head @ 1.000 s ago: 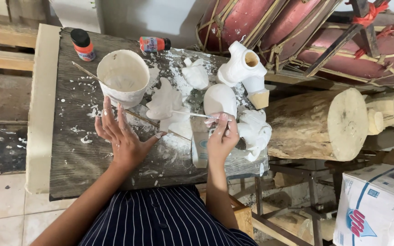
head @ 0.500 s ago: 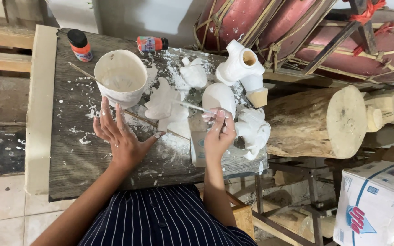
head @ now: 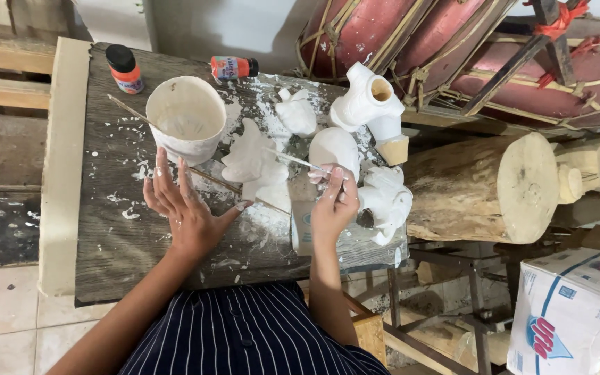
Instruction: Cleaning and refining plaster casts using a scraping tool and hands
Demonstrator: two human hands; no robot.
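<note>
On the wooden table [head: 112, 257], at the left, a white bowl [head: 185, 118] stands with a thin stick [head: 128, 111] leaning by it. The left hand [head: 185, 208] lies flat and open just below the bowl, fingers spread, holding nothing. Its thumb reaches toward a flat white plaster shape [head: 250, 161]. Next comes the right hand [head: 333, 201]. Its fingers are pinched shut on a thin brush [head: 293, 160]. The brush is long and skinny. It runs from the fingers up and to the left, so its far tip points at the flat plaster shape. The right hand is the nearer one to the brush, since it holds it. Just above this hand sits a round white plaster piece [head: 335, 147]. Just to the right, touching the hand, lies a white plaster figure [head: 387, 201]. Farther right is a big log [head: 480, 187].
</note>
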